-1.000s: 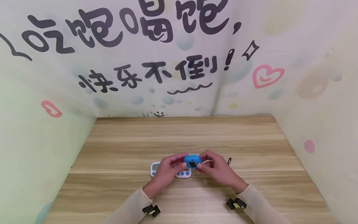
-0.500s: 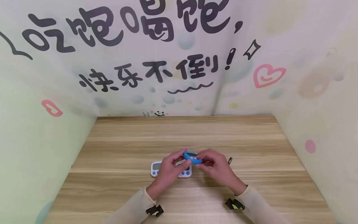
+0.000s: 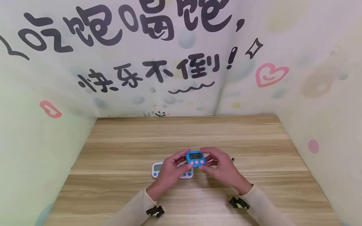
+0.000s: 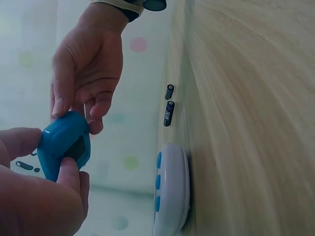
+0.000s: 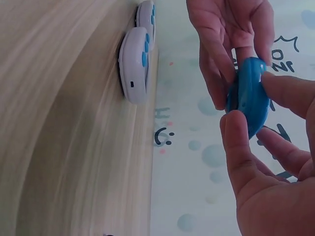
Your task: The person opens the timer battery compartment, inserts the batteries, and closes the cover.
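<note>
A small blue digital timer (image 3: 195, 158) is held up off the table between both hands, its lit-side display and pink buttons facing the head camera. Dark digits show on the display, too small to read surely. My left hand (image 3: 170, 171) pinches the timer's left side between thumb and fingers. On the opposite side my right hand (image 3: 222, 164) grips it with thumb below and fingertips at the top edge. Edge-on, the blue timer (image 5: 256, 93) also appears in the right wrist view. Behind and below my left hand lie two white timers with blue buttons, the left one (image 3: 156, 169) partly covered.
Two dark batteries, one nearer (image 4: 168, 113) and one farther (image 4: 170, 92), lie on the wooden table (image 3: 181, 135) beyond the white timer (image 4: 172, 187). In the head view my right hand mostly hides them. Printed walls enclose the table's back and sides.
The blue timer has been turned over in the hands: its back with a dark rectangle faced the camera, then it tilted, and now the display side faces it. Both hands stay on it.
</note>
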`<state>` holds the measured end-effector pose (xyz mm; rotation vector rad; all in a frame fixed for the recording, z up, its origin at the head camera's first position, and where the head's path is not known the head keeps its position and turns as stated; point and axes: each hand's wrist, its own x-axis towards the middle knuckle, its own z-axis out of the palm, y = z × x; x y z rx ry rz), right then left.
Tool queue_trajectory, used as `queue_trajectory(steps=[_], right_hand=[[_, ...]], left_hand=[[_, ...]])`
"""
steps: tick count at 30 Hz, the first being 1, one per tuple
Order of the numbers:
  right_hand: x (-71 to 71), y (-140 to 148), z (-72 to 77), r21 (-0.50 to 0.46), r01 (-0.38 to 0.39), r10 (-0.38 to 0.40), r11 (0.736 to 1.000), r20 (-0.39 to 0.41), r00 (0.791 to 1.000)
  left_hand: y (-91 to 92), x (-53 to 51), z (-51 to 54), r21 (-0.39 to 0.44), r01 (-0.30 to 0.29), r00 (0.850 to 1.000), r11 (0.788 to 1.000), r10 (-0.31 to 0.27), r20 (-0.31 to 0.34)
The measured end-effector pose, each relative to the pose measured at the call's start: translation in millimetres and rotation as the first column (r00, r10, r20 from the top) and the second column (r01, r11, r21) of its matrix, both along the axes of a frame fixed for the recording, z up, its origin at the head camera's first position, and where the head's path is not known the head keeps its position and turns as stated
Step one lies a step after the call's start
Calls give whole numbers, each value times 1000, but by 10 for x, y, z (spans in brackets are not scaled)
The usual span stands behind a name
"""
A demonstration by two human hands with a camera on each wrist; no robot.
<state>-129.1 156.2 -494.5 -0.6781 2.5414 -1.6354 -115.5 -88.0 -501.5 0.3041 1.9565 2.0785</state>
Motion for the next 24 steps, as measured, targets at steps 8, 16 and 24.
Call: queue_trajectory(steps=[8, 16, 24], right_hand=[[6, 17, 10, 51, -41, 44, 998, -45, 998], [-19, 95, -34, 156, -95, 108, 983, -78, 991], [-79, 226, -88, 298, -112, 124, 948, -22, 992]], left_hand=[[-43, -2, 7, -18, 95, 995, 995, -95, 21], [35, -19, -19, -267, 85, 989, 960, -113, -94], [250, -109, 21, -685, 21, 934, 729, -259, -247]])
